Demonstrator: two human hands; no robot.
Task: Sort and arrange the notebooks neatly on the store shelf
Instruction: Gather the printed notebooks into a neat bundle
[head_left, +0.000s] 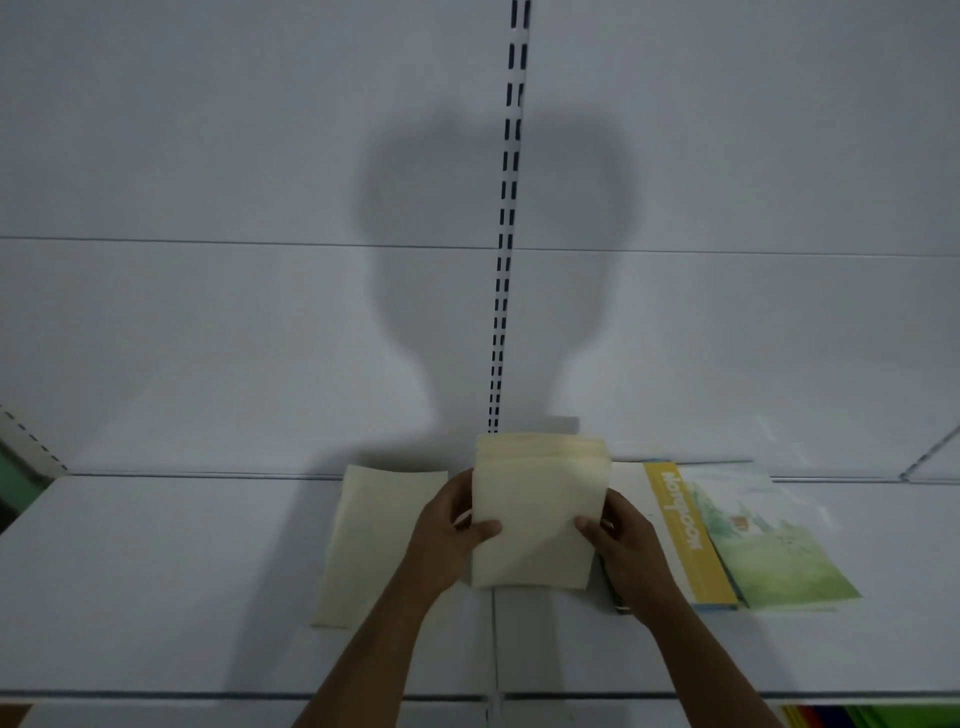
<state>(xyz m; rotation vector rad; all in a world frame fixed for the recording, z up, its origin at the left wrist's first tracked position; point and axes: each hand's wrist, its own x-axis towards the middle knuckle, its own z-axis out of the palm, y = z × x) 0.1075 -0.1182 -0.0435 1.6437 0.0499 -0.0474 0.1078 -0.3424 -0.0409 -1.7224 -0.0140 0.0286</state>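
A stack of cream notebooks (537, 509) stands upright on the white shelf (156, 597), near its middle. My left hand (449, 535) grips the stack's left edge, thumb on the front cover. My right hand (623, 545) grips the right edge the same way. One cream notebook (371, 540) lies flat to the left of my hands. To the right lie a notebook with a yellow spine band (685, 535) and a green watercolour-cover notebook (769, 540), side by side.
A white back panel with a slotted upright (506, 218) rises behind the shelf. My shadow falls on it. Colourful items (857, 717) show on a lower shelf at the bottom right. The shelf's front edge (208, 693) runs below my forearms.
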